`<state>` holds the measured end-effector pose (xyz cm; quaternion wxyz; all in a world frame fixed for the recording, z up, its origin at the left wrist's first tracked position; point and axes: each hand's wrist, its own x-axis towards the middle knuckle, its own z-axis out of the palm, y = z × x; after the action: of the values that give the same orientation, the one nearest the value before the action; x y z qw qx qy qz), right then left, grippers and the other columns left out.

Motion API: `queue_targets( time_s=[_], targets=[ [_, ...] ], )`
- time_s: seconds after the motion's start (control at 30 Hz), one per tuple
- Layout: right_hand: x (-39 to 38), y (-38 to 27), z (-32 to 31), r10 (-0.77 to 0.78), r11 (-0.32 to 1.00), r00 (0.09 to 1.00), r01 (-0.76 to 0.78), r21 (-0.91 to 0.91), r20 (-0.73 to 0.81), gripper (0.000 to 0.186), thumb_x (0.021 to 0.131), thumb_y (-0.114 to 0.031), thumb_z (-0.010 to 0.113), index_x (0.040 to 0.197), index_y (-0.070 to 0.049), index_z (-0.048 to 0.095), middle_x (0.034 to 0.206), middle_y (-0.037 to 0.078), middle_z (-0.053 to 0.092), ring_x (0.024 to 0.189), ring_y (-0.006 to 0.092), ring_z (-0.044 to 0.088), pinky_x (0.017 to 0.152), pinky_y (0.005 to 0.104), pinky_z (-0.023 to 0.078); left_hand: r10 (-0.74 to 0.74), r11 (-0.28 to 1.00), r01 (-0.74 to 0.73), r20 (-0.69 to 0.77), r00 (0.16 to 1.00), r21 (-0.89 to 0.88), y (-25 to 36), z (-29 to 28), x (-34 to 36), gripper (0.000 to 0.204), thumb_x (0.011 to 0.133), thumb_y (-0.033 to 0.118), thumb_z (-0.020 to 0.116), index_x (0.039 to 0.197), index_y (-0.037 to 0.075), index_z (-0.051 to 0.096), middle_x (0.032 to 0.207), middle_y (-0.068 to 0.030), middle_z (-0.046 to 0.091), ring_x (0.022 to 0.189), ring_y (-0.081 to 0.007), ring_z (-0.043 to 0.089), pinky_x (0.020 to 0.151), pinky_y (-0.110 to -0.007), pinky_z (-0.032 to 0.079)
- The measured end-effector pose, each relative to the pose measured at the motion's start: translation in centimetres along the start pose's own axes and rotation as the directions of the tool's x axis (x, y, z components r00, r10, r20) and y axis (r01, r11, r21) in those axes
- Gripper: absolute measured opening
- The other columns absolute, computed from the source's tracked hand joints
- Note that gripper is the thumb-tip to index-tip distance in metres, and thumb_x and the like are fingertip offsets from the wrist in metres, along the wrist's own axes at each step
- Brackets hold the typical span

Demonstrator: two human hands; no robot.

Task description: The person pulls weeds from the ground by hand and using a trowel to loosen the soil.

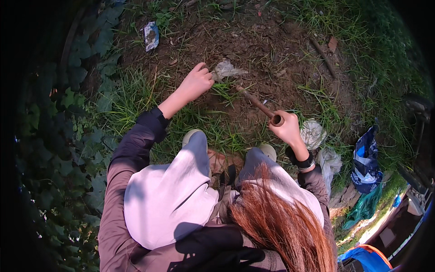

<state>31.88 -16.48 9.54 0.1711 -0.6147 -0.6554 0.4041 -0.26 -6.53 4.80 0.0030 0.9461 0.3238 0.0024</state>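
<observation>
My right hand [287,129] is wrapped round a rusty brown rod-like tool [256,103]. Its round hollow end [277,120] shows at my thumb, and the thinner far end slants up and left toward the soil. My left hand [195,83] reaches out over the ground with its fingers curled in. Right beside those fingers is a crumpled clear plastic scrap [225,70]; whether they grip it or something else is hidden. Below the scrap grows a tuft of green grass [223,92].
Bare brown soil [272,50] with scattered grass spreads ahead. A torn blue-and-white wrapper [151,36] lies far left, a stick [323,58] far right. White plastic bags [330,162] and a dark blue bag [366,163] lie to the right. Leafy vines [54,158] cover the left side.
</observation>
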Motion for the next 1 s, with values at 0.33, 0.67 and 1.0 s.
queue_targets(
  time_s=[0.33, 0.67, 1.0],
  targets=[
    [-1.3, 1.5, -0.7, 0.069, 0.994, 0.988, -0.079, -0.07, -0.14, 0.022, 0.062, -0.017, 0.067, 0.076, -0.001, 0.064, 0.064, 0.018, 0.059, 0.06, 0.0326, 0.061, 0.055, 0.0343, 0.048, -0.172, 0.916, 0.188, 0.076, 0.982, -0.355, 1.6, -2.7, -2.7, 0.013, 0.067, 0.011, 0.065, 0.08, 0.011, 0.069, 0.073, -0.0024, 0.06, 0.08, -0.0203, 0.056, 0.094, -0.038, 0.037],
    [-2.5, 3.0, -2.3, 0.142, 0.988, 0.935, -0.154, -0.014, -0.325, 0.016, 0.066, -0.013, 0.067, 0.073, 0.001, 0.061, 0.059, 0.014, 0.059, 0.053, 0.0215, 0.061, 0.053, 0.0283, 0.046, -0.282, 0.815, 0.397, 0.311, 0.908, -0.421, 0.1, -1.5, -3.9, 0.023, 0.068, 0.011, 0.066, 0.092, 0.009, 0.068, 0.083, -0.0064, 0.063, 0.085, -0.025, 0.057, 0.083, -0.037, 0.038],
    [-2.8, 2.3, -1.6, 0.185, 0.977, 0.921, -0.208, -0.034, -0.343, 0.016, 0.066, -0.015, 0.068, 0.07, 0.0, 0.061, 0.058, 0.014, 0.059, 0.053, 0.0226, 0.061, 0.054, 0.0298, 0.046, -0.383, 0.858, 0.445, 0.257, 0.887, -0.259, 3.3, 0.3, -1.9, 0.069, 0.066, 0.051, 0.065, 0.111, 0.0, 0.055, 0.104, -0.013, 0.054, 0.102, -0.0285, 0.049, 0.087, -0.04, 0.036]
  ],
)
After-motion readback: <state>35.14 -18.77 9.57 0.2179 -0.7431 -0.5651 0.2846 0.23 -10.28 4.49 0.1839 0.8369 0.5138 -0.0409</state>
